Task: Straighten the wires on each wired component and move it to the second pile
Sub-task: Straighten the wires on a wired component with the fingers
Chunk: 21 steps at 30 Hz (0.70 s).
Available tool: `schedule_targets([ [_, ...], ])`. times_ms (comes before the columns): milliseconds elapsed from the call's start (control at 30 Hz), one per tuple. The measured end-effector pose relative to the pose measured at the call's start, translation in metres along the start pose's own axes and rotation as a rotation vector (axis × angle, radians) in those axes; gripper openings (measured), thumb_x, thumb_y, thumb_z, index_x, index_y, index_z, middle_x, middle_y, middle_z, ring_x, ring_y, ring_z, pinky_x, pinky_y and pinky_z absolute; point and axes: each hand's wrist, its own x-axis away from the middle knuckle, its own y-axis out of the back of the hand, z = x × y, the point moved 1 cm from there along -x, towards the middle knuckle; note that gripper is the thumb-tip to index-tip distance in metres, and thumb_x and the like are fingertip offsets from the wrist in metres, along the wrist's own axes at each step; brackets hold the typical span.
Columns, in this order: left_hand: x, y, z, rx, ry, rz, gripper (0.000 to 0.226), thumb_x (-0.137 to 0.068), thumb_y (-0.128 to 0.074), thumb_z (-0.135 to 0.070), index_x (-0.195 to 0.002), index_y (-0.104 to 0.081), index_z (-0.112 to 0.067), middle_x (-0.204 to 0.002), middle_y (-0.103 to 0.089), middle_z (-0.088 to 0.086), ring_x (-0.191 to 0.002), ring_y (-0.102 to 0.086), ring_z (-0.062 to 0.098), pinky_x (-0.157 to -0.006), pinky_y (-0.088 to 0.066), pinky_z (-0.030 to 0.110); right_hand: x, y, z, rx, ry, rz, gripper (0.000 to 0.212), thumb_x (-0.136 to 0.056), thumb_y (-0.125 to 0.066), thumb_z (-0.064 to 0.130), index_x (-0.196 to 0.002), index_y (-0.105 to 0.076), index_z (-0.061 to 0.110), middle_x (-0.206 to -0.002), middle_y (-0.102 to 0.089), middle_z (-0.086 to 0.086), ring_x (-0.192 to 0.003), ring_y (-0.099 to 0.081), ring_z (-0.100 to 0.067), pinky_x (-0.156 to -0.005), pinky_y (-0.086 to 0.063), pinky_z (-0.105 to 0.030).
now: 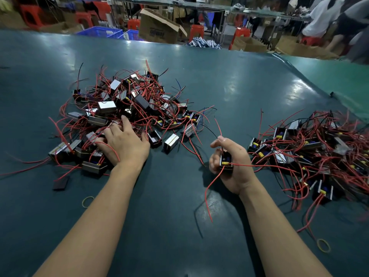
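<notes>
1. Tabletop, dark teal, fills most of the view; a brighter green surface adjoins it at 2 o'clock.
2. First pile of wired components at 10–11 o'clock: small black-and-metal blocks tangled in red and black wires.
3. Second pile at 3 o'clock, same parts, red wires trailing off toward 5 o'clock.
4. Left hand rests palm down on the near edge of the first pile, fingers spread and fairly straight over the components, touching them; nothing visibly gripped.
5. Right hand just right of centre, between the two piles and nearer the second, its fingers curled around one wired component.
6. That held component: black body, a yellow part facing up; one red wire runs from it toward the second pile at 3 o'clock, another hangs toward 6 o'clock, and a thin black wire arcs up toward 11 o'clock.
7. Flat dark square piece lies alone on the tabletop at 8 o'clock, just below the first pile.
8. Yellow rubber band at 8 o'clock near the left forearm; another rubber band at 5 o'clock.
</notes>
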Motion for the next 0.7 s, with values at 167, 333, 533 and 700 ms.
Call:
schedule_targets([
  [167, -0.004, 0.003, 0.005, 0.032, 0.022, -0.032, 0.050, -0.087, -0.062, -0.041, -0.125, -0.051, -0.010, -0.126, -0.054, 0.016, -0.119, -0.041, 0.034, -0.101, -0.024, 0.047, -0.001, 0.000, 0.000, 0.009, -0.008, -0.007, 0.023, -0.081, -0.062, 0.028, -0.074, -0.062, 0.006, -0.041, -0.043, -0.008, -0.038, -0.041, -0.021, -0.043, -0.036, -0.025],
  [333, 0.006, 0.011, 0.012, 0.212, -0.064, -0.202, 0.038, -0.087, -0.065, -0.028, -0.124, -0.055, -0.022, -0.119, -0.062, 0.005, -0.119, -0.041, 0.029, -0.098, -0.025, 0.049, -0.002, 0.001, -0.001, 0.049, 0.006, -0.006, 0.025, -0.082, -0.064, 0.030, -0.074, -0.062, 0.006, -0.044, -0.047, -0.009, -0.040, -0.043, -0.021, -0.044, -0.039, -0.026],
  [533, 0.012, 0.032, 0.014, 0.493, -0.341, -0.563, 0.042, -0.080, -0.064, -0.013, -0.122, -0.057, -0.020, -0.111, -0.067, -0.004, -0.112, -0.049, 0.017, -0.094, -0.027, 0.034, -0.002, 0.003, 0.000, 0.051, 0.010, -0.005, 0.024, -0.082, -0.065, 0.029, -0.069, -0.063, 0.009, -0.047, -0.050, -0.010, -0.042, -0.046, -0.021, -0.043, -0.041, -0.025],
  [700, 0.009, 0.027, 0.017, 0.289, -0.281, -0.407, 0.028, -0.085, -0.069, -0.035, -0.107, -0.073, -0.018, -0.113, -0.067, 0.001, -0.109, -0.051, 0.033, -0.088, -0.033, 0.043, -0.002, 0.003, 0.001, 0.023, -0.007, 0.007, 0.023, -0.084, -0.064, 0.028, -0.071, -0.064, 0.009, -0.049, -0.051, -0.010, -0.043, -0.046, -0.021, -0.045, -0.041, -0.024],
])
